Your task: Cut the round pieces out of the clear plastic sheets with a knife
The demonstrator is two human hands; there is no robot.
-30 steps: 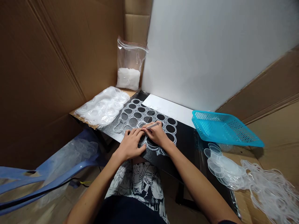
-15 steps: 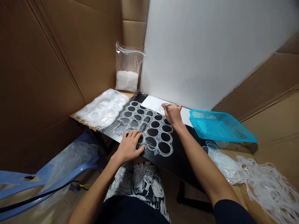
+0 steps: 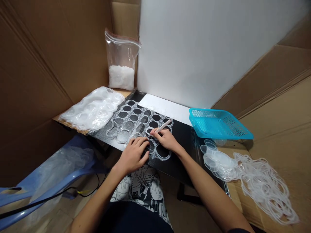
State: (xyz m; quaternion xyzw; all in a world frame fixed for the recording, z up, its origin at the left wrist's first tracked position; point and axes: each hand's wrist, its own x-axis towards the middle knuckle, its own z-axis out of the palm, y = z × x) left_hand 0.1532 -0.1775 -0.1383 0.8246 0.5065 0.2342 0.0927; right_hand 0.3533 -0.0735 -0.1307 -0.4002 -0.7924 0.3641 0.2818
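two hands work at the near edge of the black table (image 3: 184, 142): the left hand (image 3: 132, 154) lies flat, fingers spread, pressing down a clear plastic sheet of punched rings (image 3: 136, 124), while the right hand (image 3: 165, 139) pinches a thin white tool (image 3: 162, 126) with its tip on the sheet. farther off sit a blue basket (image 3: 216, 124) to the right, stacked clear trays (image 3: 92, 108) to the left and a zip bag (image 3: 121, 66) in the corner.

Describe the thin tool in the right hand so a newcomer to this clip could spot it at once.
Start at the black table, then the clear plastic sheet of round cut-outs lying on it. The right hand holds a slim pale tool over that sheet, slanting up and right. It is the only straight stick among rings and discs.
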